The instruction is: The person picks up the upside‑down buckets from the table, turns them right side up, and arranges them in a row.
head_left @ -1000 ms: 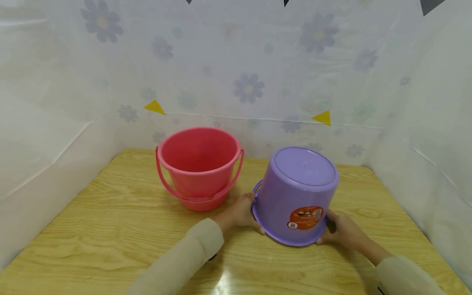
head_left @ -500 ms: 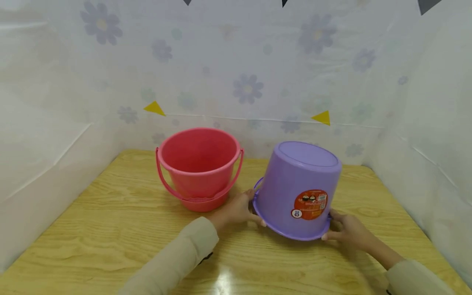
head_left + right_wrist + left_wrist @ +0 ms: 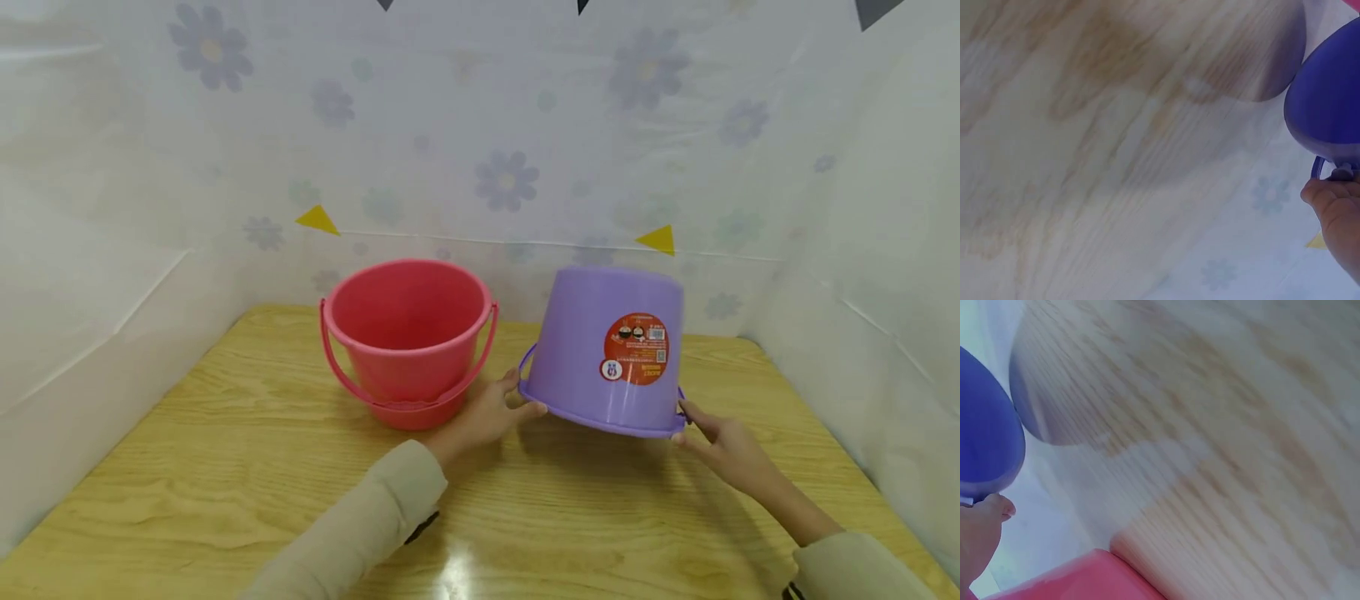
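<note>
A purple bucket (image 3: 577,342) with a round red label is held upside down, its near rim tipped up over the table and a shadow beneath it. My left hand (image 3: 491,414) grips the rim at its left side, thumb in front, beside the thin purple handle. At the opposite side my right hand (image 3: 726,450) pinches the rim near the handle's joint. Both wrist views look into the bucket's dark inside: the left hand (image 3: 982,534) and the right hand (image 3: 1338,209) each hold its edge. Left of it a red bucket (image 3: 408,375) stands upright, handle hanging down in front.
The wooden table (image 3: 225,483) runs back to a white flowered curtain (image 3: 420,192), with plain white sheets at both sides. Yellow triangles (image 3: 656,240) mark the curtain. My left forearm passes in front of the red bucket.
The purple bucket has risen off the table, its near rim tilting up and its base turning away from me. Both hands have moved up and away with it. The red bucket stays put.
</note>
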`<state>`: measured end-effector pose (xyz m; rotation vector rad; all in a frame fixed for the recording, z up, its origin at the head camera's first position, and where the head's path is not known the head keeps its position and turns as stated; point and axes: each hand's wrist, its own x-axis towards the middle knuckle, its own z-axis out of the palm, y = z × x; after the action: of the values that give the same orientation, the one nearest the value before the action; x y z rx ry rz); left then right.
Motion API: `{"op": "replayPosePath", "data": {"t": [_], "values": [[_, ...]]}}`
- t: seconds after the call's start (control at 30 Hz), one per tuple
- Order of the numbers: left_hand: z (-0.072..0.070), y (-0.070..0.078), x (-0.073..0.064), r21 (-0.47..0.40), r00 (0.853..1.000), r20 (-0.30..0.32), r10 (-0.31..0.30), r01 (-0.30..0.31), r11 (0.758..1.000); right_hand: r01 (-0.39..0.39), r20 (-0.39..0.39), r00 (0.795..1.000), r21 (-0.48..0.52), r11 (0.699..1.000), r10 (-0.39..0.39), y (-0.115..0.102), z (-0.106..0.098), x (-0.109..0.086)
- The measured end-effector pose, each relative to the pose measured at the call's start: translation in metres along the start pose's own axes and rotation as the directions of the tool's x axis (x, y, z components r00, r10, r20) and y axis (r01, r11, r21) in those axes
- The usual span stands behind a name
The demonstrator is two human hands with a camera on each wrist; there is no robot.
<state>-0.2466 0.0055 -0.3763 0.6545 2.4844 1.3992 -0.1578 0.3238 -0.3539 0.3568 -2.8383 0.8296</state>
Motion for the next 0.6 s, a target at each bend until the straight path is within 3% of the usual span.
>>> {"op": "replayPosePath", "data": {"t": [0.1, 0.2, 0.43, 0.6], "values": [[0.003, 0.003, -0.012, 0.006, 0.998, -0.058, 0.012, -0.012, 1.000, -0.022, -0.077, 0.997, 0.015, 1.000, 0.023, -0.006, 0.008, -0.010], [0.002, 0.008, -0.014, -0.014, 0.997, -0.080, 0.013, -0.014, 1.000, -0.042, -0.128, 0.991, 0.045, 0.998, 0.048, -0.011, 0.011, -0.009], [0.004, 0.012, -0.015, -0.108, 0.996, -0.085, 0.036, -0.045, 0.993, -0.035, -0.270, 0.960, 0.121, 0.992, 0.067, -0.020, 0.019, -0.009], [0.006, 0.013, -0.015, -0.137, 0.993, -0.101, 0.060, -0.074, 0.988, -0.068, -0.305, 0.946, 0.158, 0.985, 0.114, -0.023, 0.021, -0.009]]}}
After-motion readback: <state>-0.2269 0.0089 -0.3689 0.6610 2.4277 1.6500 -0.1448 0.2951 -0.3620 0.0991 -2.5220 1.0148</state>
